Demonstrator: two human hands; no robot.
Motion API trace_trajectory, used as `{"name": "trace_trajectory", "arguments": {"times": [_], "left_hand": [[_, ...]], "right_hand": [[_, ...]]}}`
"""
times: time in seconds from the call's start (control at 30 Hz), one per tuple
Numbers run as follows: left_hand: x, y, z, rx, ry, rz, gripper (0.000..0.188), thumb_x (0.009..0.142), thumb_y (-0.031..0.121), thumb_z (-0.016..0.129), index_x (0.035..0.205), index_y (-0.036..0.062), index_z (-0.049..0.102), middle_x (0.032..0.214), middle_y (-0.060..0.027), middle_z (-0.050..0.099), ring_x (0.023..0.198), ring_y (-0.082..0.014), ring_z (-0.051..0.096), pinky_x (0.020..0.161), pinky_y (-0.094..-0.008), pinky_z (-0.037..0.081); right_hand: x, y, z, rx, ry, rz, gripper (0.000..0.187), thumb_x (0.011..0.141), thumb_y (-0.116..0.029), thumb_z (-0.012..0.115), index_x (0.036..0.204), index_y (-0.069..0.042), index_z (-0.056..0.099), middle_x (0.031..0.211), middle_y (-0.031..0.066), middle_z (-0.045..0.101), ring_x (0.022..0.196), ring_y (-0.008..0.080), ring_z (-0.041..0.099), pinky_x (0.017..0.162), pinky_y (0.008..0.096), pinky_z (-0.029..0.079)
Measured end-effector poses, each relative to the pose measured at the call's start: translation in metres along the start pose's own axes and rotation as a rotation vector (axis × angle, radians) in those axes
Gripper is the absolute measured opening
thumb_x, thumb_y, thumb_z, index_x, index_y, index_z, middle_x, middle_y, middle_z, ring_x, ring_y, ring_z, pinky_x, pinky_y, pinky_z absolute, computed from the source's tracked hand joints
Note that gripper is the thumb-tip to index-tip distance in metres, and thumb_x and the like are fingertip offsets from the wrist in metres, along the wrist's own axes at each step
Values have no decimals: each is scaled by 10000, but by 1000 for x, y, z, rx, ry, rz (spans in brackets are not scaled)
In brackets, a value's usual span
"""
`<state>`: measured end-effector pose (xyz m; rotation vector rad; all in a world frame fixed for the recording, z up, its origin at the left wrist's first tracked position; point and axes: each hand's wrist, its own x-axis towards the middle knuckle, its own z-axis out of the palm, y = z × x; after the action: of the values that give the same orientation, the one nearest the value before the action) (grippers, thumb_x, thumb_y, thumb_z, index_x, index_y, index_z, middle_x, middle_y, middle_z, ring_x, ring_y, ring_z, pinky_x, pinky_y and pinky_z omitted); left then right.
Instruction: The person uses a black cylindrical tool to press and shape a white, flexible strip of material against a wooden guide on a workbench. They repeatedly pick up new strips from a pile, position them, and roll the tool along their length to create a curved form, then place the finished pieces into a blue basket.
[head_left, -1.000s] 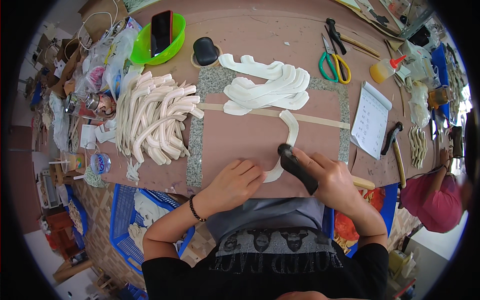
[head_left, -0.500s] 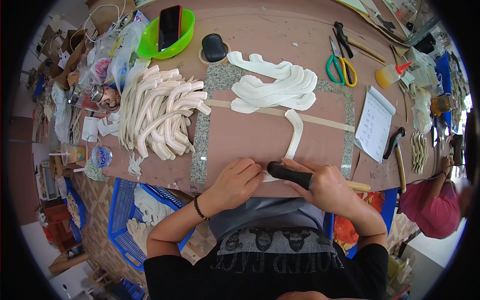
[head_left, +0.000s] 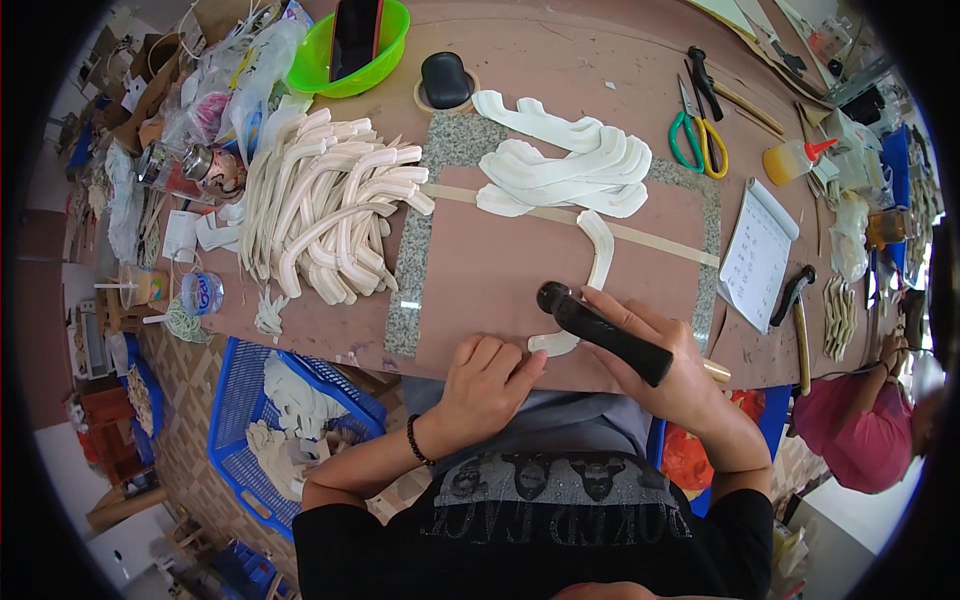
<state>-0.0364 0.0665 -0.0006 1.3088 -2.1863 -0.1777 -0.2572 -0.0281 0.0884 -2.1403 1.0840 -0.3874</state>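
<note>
A person in a black printed shirt leans over the near edge of a brown worktable [head_left: 560, 70]. The left hand [head_left: 487, 380], fingers curled together, presses down on the near end of a curved white foam strip [head_left: 590, 275] lying on a brown cutting mat [head_left: 490, 270] over a grey granite slab [head_left: 440, 150]. The right hand [head_left: 665, 365] is wrapped tight around a black cylindrical tool [head_left: 600, 332], its rounded head touching the strip just right of the left fingertips; the hand hides the tool's rear end and part of the table edge. The strip bends away across a thin pale wooden slat [head_left: 660, 240] that runs across the mat. To the near left, below the table, a blue plastic crate [head_left: 250, 400] holds more white pieces. Left of the mat lies a heap of cream curved strips [head_left: 325, 210]; beyond the slat rests a smaller stack of white curved strips [head_left: 570, 160]. To the right sit a white notepad [head_left: 757, 255] and a dark-handled tool [head_left: 793, 295], with another person in a pink top [head_left: 860, 425] at the far right edge. Farther off stand green-handled scissors [head_left: 697, 135], a yellow glue bottle with a red tip [head_left: 795, 160], a black rounded object on a tape roll [head_left: 445, 80] and a green plastic bowl [head_left: 345, 60] holding a dark phone [head_left: 355, 30].
</note>
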Motion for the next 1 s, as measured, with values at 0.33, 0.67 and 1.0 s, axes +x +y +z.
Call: {"name": "trace_trajectory", "arguments": {"times": [0.33, 0.67, 1.0], "left_hand": [[0, 2, 2, -11, 38, -18, 306, 794, 128, 809, 1092, 82, 758, 865, -26, 546, 839, -239, 537, 812, -408, 430], [43, -25, -9, 242, 9, -79, 327, 831, 251, 778, 1102, 70, 741, 916, -71, 542, 870, -272, 533, 810, -416, 412], [102, -52, 30, -315, -226, 191, 337, 813, 18, 749, 1145, 43, 696, 1071, -115, 583, 1004, -299, 581, 866, -412, 487]], "right_hand": [[2, 10, 12, -74, -43, -230, 620, 816, -131, 744, 1414, -64, 595, 879, 128, 660, 674, 337, 683, 602, 439, 568], [-2, 21, -3, -225, 51, -63, 450, 924, -247, 737, 1326, -61, 656, 886, 145, 689, 729, 371, 690, 646, 455, 566], [-36, 8, -35, -159, 127, 105, 390, 921, -283, 758, 1246, -70, 722, 912, 155, 731, 696, 378, 693, 651, 439, 565]]}}
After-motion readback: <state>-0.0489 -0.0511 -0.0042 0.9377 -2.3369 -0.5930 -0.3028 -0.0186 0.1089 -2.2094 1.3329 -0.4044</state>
